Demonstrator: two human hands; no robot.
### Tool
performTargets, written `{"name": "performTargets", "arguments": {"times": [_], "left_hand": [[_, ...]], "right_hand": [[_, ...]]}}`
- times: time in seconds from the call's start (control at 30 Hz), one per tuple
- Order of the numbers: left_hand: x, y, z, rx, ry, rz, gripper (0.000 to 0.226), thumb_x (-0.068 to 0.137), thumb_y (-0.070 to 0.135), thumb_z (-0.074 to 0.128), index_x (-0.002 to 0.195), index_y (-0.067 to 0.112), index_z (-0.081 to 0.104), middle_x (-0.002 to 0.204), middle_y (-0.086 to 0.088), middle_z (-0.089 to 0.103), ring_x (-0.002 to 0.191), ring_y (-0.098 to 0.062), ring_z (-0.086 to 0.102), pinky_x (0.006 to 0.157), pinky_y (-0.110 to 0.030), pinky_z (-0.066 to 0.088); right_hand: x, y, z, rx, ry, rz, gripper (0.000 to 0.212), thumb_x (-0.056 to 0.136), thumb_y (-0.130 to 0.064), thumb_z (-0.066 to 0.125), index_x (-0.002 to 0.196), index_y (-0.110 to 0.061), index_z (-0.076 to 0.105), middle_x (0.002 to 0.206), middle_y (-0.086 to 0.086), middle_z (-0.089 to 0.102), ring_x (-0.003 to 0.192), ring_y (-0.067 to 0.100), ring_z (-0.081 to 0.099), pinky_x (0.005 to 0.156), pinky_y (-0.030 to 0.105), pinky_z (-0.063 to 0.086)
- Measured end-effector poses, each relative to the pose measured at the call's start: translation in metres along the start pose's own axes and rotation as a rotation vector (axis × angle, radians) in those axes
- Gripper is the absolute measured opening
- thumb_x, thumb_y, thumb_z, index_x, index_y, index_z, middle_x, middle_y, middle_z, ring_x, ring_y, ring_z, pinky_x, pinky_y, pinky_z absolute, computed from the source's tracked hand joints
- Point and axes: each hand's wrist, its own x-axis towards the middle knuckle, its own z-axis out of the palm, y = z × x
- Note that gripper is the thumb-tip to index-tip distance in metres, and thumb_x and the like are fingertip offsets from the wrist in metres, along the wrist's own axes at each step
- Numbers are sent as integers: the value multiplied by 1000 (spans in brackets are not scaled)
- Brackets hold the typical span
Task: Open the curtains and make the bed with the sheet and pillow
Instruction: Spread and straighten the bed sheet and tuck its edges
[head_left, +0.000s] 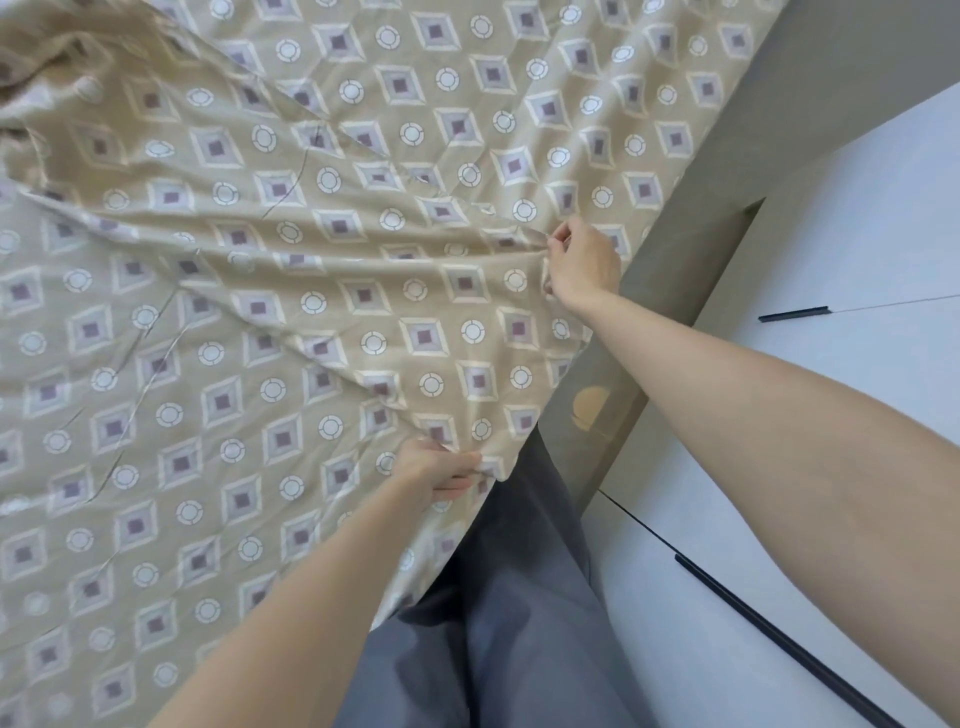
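A beige sheet (291, 322) printed with diamonds and white circles covers the bed and fills most of the view. Long folds run across it from the upper left toward my hands. My left hand (441, 470) grips the sheet's near edge at the bed's side. Farther along that edge, my right hand (582, 262) pinches the sheet, bunching the cloth into pleats. No pillow and no curtains are in view.
My grey trousers (498, 613) stand against the bed's edge. A grey strip of floor (670, 291) runs between the bed and white cabinet fronts (857, 218) with black bar handles (779, 642) on the right. A round tan mark (589, 410) lies on the floor.
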Motion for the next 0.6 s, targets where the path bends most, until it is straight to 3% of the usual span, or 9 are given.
{"name": "performTargets", "arguments": {"times": [0.17, 0.23, 0.27, 0.33, 0.43, 0.53, 0.6], "left_hand": [[-4, 6, 1, 61, -4, -7, 20, 77, 15, 78, 75, 4, 61, 86, -14, 70, 70, -19, 62, 75, -30, 56], [-8, 9, -7, 79, -62, -37, 23, 77, 22, 78, 83, 7, 63, 92, -10, 69, 74, -16, 61, 74, -27, 53], [-10, 12, -13, 69, -82, -45, 28, 76, 27, 79, 88, 8, 64, 93, -9, 69, 75, -14, 61, 73, -25, 52], [-11, 21, -25, -20, -64, -35, 37, 73, 34, 80, 95, 8, 63, 87, -6, 68, 71, -13, 62, 66, -22, 53], [0, 42, -46, -318, 78, -5, 43, 71, 38, 81, 95, 9, 60, 73, -4, 62, 52, -11, 60, 43, -20, 49], [16, 65, -77, -565, 248, 70, 49, 73, 46, 77, 103, 11, 59, 93, -5, 68, 68, -17, 63, 60, -29, 55], [28, 77, -97, -642, 383, 112, 40, 74, 49, 73, 93, 17, 60, 99, -4, 68, 82, -23, 67, 77, -39, 57]], "right_hand": [[12, 2, 3, 166, 8, 224, 12, 92, -22, 52, 80, -24, 51, 99, 1, 68, 91, 25, 68, 80, 30, 49], [12, -1, 1, 142, -6, 204, 5, 91, -22, 54, 95, -22, 57, 108, 1, 65, 99, 22, 63, 82, 26, 45], [13, -5, 0, 106, -16, 156, 12, 91, -23, 54, 102, -19, 57, 112, 2, 63, 101, 21, 61, 81, 27, 42], [15, -17, -1, 48, -37, 27, 18, 92, -23, 51, 109, -18, 57, 117, 3, 59, 104, 22, 58, 84, 29, 41], [21, -44, 5, -6, -84, -100, 23, 93, -22, 48, 113, -19, 57, 121, 3, 56, 106, 22, 56, 88, 31, 42], [28, -69, 20, -58, -184, -158, 26, 93, -26, 47, 116, -20, 57, 123, 2, 58, 109, 23, 56, 91, 31, 42], [31, -81, 31, -77, -248, -169, 26, 93, -28, 48, 116, -22, 56, 123, 1, 59, 111, 24, 57, 91, 32, 44]]}}
